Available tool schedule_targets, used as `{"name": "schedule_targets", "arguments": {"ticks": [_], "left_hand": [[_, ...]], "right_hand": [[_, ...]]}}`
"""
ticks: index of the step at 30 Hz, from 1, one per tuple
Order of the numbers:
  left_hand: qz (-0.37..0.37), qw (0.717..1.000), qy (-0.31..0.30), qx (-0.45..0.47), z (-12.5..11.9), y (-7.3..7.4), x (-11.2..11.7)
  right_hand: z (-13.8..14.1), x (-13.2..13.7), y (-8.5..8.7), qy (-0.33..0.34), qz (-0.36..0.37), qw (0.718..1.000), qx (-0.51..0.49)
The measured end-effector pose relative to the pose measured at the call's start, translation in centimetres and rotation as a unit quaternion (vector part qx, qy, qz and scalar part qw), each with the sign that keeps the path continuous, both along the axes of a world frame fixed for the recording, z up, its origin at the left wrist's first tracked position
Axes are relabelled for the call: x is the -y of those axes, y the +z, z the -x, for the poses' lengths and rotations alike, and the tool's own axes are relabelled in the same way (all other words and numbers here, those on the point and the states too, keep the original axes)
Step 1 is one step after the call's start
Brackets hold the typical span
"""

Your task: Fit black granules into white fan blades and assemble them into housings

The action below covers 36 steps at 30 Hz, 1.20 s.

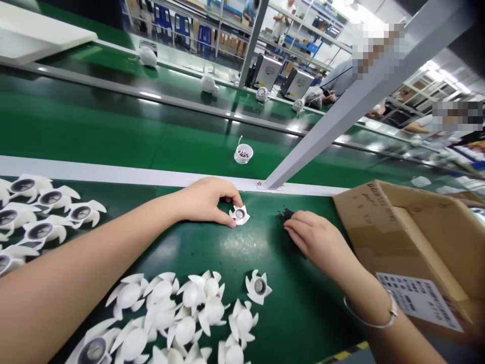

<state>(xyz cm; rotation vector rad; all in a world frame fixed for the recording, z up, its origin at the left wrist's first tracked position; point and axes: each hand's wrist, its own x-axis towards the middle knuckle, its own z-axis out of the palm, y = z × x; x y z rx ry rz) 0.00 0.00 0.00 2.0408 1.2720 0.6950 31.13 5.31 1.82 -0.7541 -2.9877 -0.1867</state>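
My left hand (214, 199) grips a small white fan impeller (240, 214) between thumb and fingers, its round hub facing up on the green work surface. To the right, my right hand (312, 232) has its fingers pinched together at a little heap of tiny black parts (285, 215). Whatever lies between those fingertips is hidden. Another white impeller (259, 286) rests hub-up in front of me. Several white impellers (185, 331) are clustered dome-up at the near edge, and larger ones (41, 230) lie hub-up beyond my left forearm.
An open cardboard box (367, 222) stands at the right. A grey post (326, 124) slants up from the white rail (159, 176). Behind it, a white cup-like housing (243, 153) with small contents sits on the green belt (113, 126). Motor-like parts and other people appear farther back.
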Motion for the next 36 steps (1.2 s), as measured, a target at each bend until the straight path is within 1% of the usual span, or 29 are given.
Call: {"name": "schedule_targets", "arguments": {"ticks": [3, 5, 6, 8, 9, 11, 12, 14, 16, 17, 19, 21, 23, 27, 29, 31, 34, 35, 36], "left_hand": [[-0.005, 1.000, 0.001, -0.002, 0.0, -0.1, 0.0], [-0.012, 1.000, 0.002, -0.002, 0.1, -0.2, 0.0], [-0.017, 1.000, 0.001, -0.001, 0.1, -0.2, -0.1], [-0.029, 1.000, -0.007, 0.005, 0.1, -0.4, -0.1], [-0.035, 0.999, -0.012, 0.010, 0.2, -0.5, -0.1], [-0.041, 0.999, -0.021, 0.020, 0.2, -0.7, -0.2], [-0.043, 0.999, -0.023, 0.024, 0.2, -0.7, -0.2], [-0.046, 0.998, -0.023, 0.027, 0.2, -0.8, -0.2], [-0.046, 0.999, -0.019, 0.023, 0.2, -0.8, -0.1], [-0.046, 0.999, -0.018, 0.018, 0.2, -0.7, -0.1], [-0.047, 0.999, -0.014, 0.009, 0.2, -0.7, 0.0], [-0.047, 0.999, -0.012, 0.002, 0.2, -0.6, 0.0], [-0.043, 0.999, -0.009, -0.002, 0.2, -0.6, 0.0], [-0.036, 0.999, -0.003, -0.002, 0.2, -0.5, -0.2], [-0.033, 0.999, 0.001, -0.001, 0.2, -0.5, -0.2], [-0.031, 1.000, 0.004, 0.003, 0.2, -0.5, -0.2], [-0.032, 0.999, 0.005, 0.015, 0.2, -0.6, -0.1], [-0.032, 0.999, 0.004, 0.018, 0.2, -0.6, -0.1], [-0.031, 0.999, 0.004, 0.021, 0.2, -0.6, -0.1]], "right_hand": [[0.4, 0.0, 0.0, 0.035, -0.088, 0.993, 0.067], [0.6, -0.1, -0.1, 0.036, -0.109, 0.990, 0.085], [0.6, -0.1, 0.0, 0.032, -0.105, 0.991, 0.083], [0.8, -0.2, 0.2, 0.009, -0.066, 0.997, 0.043], [1.0, -0.2, 0.5, -0.008, -0.037, 0.999, 0.006], [1.8, -0.1, 1.1, -0.040, 0.028, 0.995, -0.091], [2.6, 0.0, 1.3, -0.044, 0.061, 0.988, -0.134], [4.5, 0.4, 1.7, -0.016, 0.136, 0.974, -0.183], [6.6, 0.7, 1.6, 0.035, 0.207, 0.960, -0.186], [7.6, 0.8, 1.4, 0.056, 0.229, 0.956, -0.176], [9.0, 0.9, 0.8, 0.074, 0.237, 0.956, -0.154], [9.7, 0.8, 0.3, 0.076, 0.218, 0.963, -0.137], [9.8, 0.7, 0.0, 0.072, 0.191, 0.970, -0.130], [9.6, 0.6, 0.0, 0.072, 0.150, 0.979, -0.117], [9.6, 0.9, 0.1, 0.086, 0.135, 0.981, -0.107], [9.4, 1.4, 0.3, 0.123, 0.077, 0.985, -0.090], [8.7, 2.6, 0.6, 0.190, -0.061, 0.980, -0.030], [8.4, 2.8, 0.9, 0.198, -0.087, 0.976, -0.009], [8.1, 2.8, 1.2, 0.199, -0.093, 0.976, 0.006]]}}
